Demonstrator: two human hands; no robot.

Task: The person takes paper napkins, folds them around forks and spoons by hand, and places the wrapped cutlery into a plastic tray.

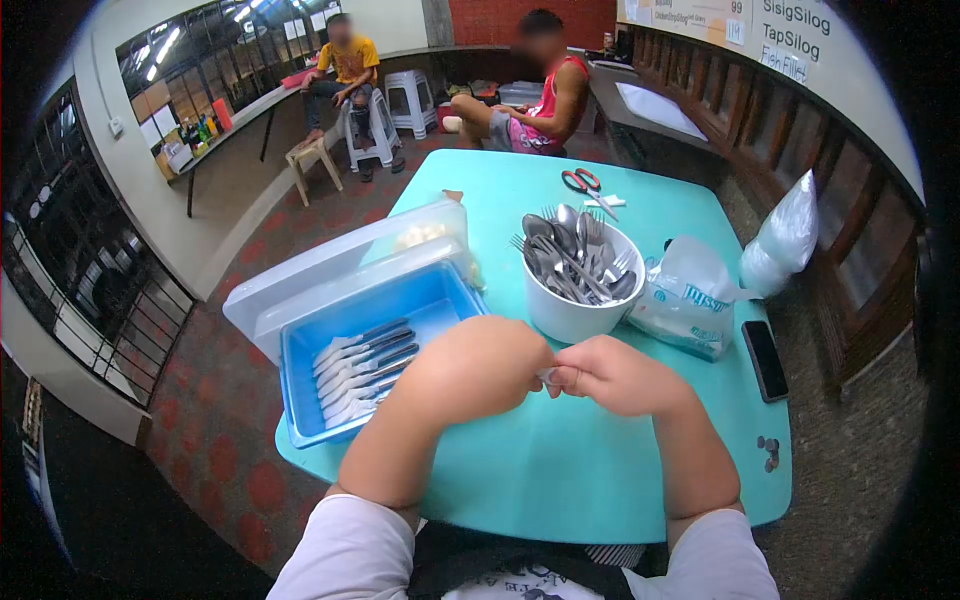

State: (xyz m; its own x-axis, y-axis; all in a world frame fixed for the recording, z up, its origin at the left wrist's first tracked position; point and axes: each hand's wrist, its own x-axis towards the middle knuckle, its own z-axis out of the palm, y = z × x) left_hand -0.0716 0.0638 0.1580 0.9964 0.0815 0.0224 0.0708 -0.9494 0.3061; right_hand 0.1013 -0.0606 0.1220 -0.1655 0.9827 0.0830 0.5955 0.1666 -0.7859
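My left hand (495,365) and my right hand (612,374) meet over the middle of the table, fingers closed. A small bit of white tissue (546,375) shows pinched between them; anything else inside is hidden. Left of my hands, a blue plastic box (440,297) holds several utensils (366,366) lying in a row, handles wrapped in white tissue. Just beyond my hands stands a white bucket (575,322) full of loose spoons and forks (580,255). To its right sits a plastic pack of tissues (690,305).
A clear lid (350,262) stands tilted behind the blue box. Red-handled scissors (590,190) lie at the turquoise table's (520,480) far side. On the right are a phone (765,360), coins (769,452) and a plastic-wrapped roll (785,240). Two people sit beyond.
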